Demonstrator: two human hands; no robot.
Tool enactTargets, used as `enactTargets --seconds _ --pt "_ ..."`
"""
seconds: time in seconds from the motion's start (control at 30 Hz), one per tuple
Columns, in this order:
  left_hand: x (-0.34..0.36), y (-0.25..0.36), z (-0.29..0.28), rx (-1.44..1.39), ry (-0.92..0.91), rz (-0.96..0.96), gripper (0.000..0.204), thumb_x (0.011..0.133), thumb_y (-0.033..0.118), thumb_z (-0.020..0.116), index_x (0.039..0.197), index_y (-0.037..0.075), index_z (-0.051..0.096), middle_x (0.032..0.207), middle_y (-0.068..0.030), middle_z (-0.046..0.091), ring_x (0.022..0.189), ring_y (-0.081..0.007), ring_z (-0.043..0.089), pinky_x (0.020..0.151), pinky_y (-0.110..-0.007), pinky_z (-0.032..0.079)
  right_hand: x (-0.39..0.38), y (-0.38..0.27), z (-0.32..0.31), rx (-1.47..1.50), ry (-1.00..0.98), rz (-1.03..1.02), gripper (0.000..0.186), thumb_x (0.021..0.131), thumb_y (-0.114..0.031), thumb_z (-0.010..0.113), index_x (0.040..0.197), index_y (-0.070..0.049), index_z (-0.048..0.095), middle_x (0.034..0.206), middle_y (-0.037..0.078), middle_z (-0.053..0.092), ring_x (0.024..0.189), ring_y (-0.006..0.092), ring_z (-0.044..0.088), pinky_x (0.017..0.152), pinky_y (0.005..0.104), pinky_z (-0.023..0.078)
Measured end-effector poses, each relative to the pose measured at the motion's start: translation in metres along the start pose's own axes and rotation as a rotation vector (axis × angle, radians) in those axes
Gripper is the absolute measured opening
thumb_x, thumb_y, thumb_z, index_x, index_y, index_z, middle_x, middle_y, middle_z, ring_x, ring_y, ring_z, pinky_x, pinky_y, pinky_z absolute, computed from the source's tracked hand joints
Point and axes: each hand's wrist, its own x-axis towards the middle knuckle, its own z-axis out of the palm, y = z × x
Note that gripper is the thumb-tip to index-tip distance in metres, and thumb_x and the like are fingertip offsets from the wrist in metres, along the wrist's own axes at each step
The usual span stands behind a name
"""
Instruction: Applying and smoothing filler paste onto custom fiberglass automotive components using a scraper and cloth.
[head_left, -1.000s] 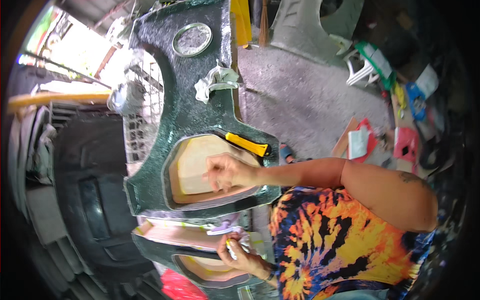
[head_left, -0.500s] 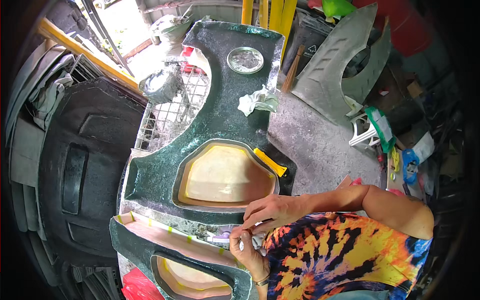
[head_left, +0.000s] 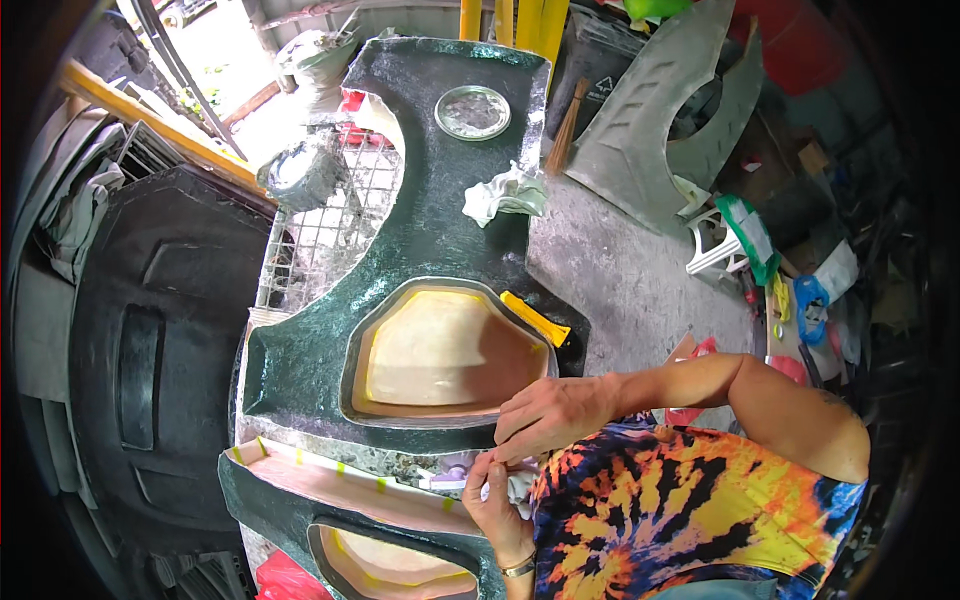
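My right hand is curled at the near edge of the dark green panel, its fingertips meeting those of my left hand just below. Both hands' fingers are bent; whatever lies between them is too hidden to name. Behind my left hand are a white crumpled item and a small lilac-and-white object. A yellow utility knife rests beside the panel's cream-lined recess. A second dark panel with pink-cream lining and yellow tape lies below the first.
Round lid and white rag on the upper panel; wire grid and bucket at its left. Black moulded panel far left. Grey fenders, broom, white plastic stool and red bag around.
My right hand has moved from over the cream recess down to my left hand, where their fingertips now meet. The whole view has shifted with head movement.
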Motion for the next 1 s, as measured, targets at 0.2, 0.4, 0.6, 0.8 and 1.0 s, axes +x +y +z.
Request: enactTargets --seconds 0.2,0.4,0.6,0.8,1.0 --pt "-0.005 0.0 0.005 -0.037 0.003 -0.043 0.009 0.087 0.007 0.066 0.092 -0.001 0.066 0.091 -0.0043 0.063 0.08 -0.012 0.058 0.075 -0.027 0.047 -0.007 0.007 -0.003 0.033 -0.004 -0.014 0.014 0.079 -0.009 0.065 0.089 -0.003 0.058 0.081 0.005 0.05 0.075 0.0205 0.056 0.063 0.0345 0.049" --pt "-0.011 -0.005 0.01 -0.034 0.153 -0.054 0.012 0.089 0.01 0.065 0.095 -0.001 0.063 0.099 -0.0062 0.062 0.078 -0.0126 0.059 0.071 -0.027 0.049 -0.012 0.019 -0.005 0.059 0.05 -0.075 0.013 0.08 -0.011 0.064 0.086 -0.004 0.055 0.081 0.005 0.048 0.075 0.021 0.055 0.062 0.0344 0.048" --pt "-0.006 -0.006 0.029 0.087 0.175 -0.01 0.012 0.088 0.01 0.066 0.091 -0.002 0.063 0.091 -0.0064 0.062 0.08 -0.0123 0.057 0.073 -0.027 0.048 -0.02 0.034 -0.01 0.01 0.036 -0.148 0.016 0.077 -0.01 0.061 0.076 -0.004 0.047 0.08 0.006 0.047 0.074 0.022 0.054 0.062 0.034 0.048" --pt "0.003 -0.007 0.032 0.201 0.121 0.049 0.009 0.085 0.007 0.068 0.085 -0.001 0.063 0.089 -0.006 0.062 0.08 -0.0121 0.055 0.077 -0.027 0.045 -0.032 0.036 -0.01 0.029 -0.113 -0.04 0.013 0.082 -0.012 0.063 0.09 -0.005 0.056 0.087 0.005 0.052 0.078 0.021 0.055 0.063 0.0331 0.047" --pt "0.003 -0.014 0.021 0.091 0.068 -0.036 0.008 0.085 0.006 0.068 0.086 -0.001 0.063 0.089 -0.0054 0.062 0.078 -0.0112 0.056 0.074 -0.025 0.045 -0.031 0.026 -0.009 0.195 -0.019 0.124 0.013 0.083 -0.01 0.067 0.089 -0.004 0.058 0.084 0.005 0.053 0.076 0.022 0.058 0.062 0.0335 0.05"
